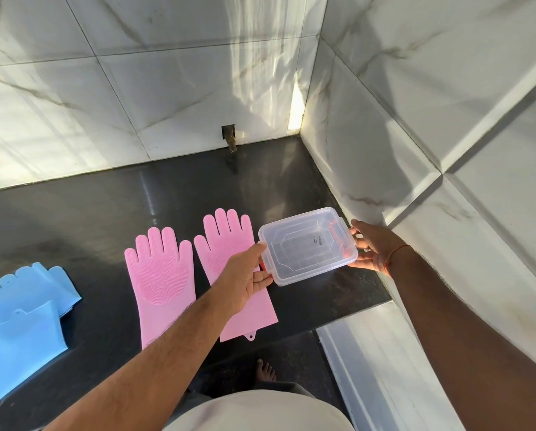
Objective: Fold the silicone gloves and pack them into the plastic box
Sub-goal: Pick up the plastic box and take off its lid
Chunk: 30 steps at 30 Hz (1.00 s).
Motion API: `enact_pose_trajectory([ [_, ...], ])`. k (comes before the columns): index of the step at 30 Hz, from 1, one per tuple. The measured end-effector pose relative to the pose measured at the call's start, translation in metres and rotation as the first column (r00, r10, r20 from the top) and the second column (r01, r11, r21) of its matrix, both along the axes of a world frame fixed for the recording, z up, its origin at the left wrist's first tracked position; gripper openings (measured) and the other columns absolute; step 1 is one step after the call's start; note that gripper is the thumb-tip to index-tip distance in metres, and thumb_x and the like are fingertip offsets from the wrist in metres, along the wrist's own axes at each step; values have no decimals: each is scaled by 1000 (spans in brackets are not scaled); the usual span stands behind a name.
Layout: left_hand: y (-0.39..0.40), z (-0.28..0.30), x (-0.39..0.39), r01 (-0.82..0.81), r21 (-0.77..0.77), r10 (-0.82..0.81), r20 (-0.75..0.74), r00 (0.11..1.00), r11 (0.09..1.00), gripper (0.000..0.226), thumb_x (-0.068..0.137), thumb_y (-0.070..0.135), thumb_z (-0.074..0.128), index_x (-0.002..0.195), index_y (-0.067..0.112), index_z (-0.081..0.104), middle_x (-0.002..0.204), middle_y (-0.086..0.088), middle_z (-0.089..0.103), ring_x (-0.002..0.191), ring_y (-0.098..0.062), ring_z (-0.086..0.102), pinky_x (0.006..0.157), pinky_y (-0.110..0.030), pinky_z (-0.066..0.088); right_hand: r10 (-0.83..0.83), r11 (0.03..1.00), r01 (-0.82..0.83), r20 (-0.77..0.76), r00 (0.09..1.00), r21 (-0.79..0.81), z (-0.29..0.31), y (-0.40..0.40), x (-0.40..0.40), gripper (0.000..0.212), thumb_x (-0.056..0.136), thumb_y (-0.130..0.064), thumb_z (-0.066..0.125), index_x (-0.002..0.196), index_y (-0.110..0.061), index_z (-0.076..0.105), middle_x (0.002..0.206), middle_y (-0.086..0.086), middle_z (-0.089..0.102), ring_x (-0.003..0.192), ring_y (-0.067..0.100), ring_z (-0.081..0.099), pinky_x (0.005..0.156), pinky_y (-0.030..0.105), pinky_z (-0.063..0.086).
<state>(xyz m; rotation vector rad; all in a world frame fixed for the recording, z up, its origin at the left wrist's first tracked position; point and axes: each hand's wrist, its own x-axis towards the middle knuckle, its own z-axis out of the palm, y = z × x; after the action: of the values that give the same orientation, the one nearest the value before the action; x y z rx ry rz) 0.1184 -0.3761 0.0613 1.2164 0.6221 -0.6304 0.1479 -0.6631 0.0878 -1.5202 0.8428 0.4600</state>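
While lidded — clear plastic box (307,245) between both hands.

Plastic box (307,244): handwritten dark mark, illegible.

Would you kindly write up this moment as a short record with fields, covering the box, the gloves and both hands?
surface: dark countertop in a tiled corner
plastic box: clear, lidded, held at both ends
left hand: grips the box's near-left end
right hand: holds the box's right end
pink gloves: two, flat, unfolded, side by side
blue gloves: at far left, appear partly folded
packed so far: nothing visible in the box
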Motion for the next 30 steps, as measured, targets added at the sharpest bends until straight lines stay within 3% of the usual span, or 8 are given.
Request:
enact_pose_trajectory([
  [4, -1, -3, 1, -14, -29, 14, -6, 1000, 999, 26, 108, 33, 67, 132, 22, 64, 139, -4, 72, 128, -36, 72, 111, -50, 54, -5, 1000, 6, -19, 1000, 22, -3, -1, -3, 49, 104, -46, 66, 141, -17, 56, 135, 16, 66, 105, 37, 72, 77, 47, 63],
  [8, -1, -6, 3, -12, -32, 11, -10, 1000, 999, 23, 108, 31, 69, 129, 22, 66, 138, -5, 74, 126, -36, 73, 112, -51, 55, -8, 1000, 8, -6, 1000, 26, -8, -3, -5, 53, 103, -46, 67, 146, -19, 53, 142, 16, 64, 119, 41, 68, 87, 51, 62],
  [11, -1, -8, 5, -2, -31, 1, -9, 1000, 1000, 26, 108, 32, 69, 131, 22, 65, 139, -6, 74, 127, -36, 73, 113, -51, 54, -11, 1000, 11, 7, 1000, 23, -10, -4, -4, 52, 104, -45, 67, 146, -18, 53, 139, 17, 66, 117, 41, 70, 90, 54, 61],
  [16, 0, -8, 7, 5, -32, -5, -9, 1000, 999, 26, 108, 32, 68, 132, 22, 65, 139, -6, 74, 126, -36, 73, 111, -50, 55, -13, 999, 13, 8, 1000, 31, -11, -6, -2, 51, 103, -46, 68, 144, -19, 54, 134, 16, 69, 113, 40, 72, 83, 50, 64],
  [20, 1, -10, 9, 3, -40, -4, -13, 1000, 999, 28, 107, 30, 70, 133, 21, 66, 138, -6, 75, 125, -36, 74, 111, -50, 55, 19, 1000, -19, -9, 1000, 11, -11, -6, -1, 40, 105, -49, 64, 131, -18, 62, 120, 13, 74, 104, 37, 75, 69, 43, 67],
  [27, 4, -6, 11, 4, -44, -5, -15, 1000, 999, 31, 108, 30, 68, 137, 20, 65, 138, -6, 74, 128, -38, 72, 115, -53, 53, 5, 1000, -5, -25, 1000, -12, -12, -4, 3, 32, 103, -50, 65, 112, -20, 69, 101, 12, 83, 91, 36, 81, 66, 44, 68],
  [30, 2, -1, 13, 25, -26, -25, 0, 1000, 999, 27, 107, 32, 70, 132, 21, 67, 128, -5, 77, 118, -32, 77, 98, -44, 63, -5, 1000, 5, -38, 999, 1, -10, -3, 5, 34, 101, -52, 67, 107, -19, 70, 94, 11, 83, 88, 35, 81, 63, 43, 68],
])
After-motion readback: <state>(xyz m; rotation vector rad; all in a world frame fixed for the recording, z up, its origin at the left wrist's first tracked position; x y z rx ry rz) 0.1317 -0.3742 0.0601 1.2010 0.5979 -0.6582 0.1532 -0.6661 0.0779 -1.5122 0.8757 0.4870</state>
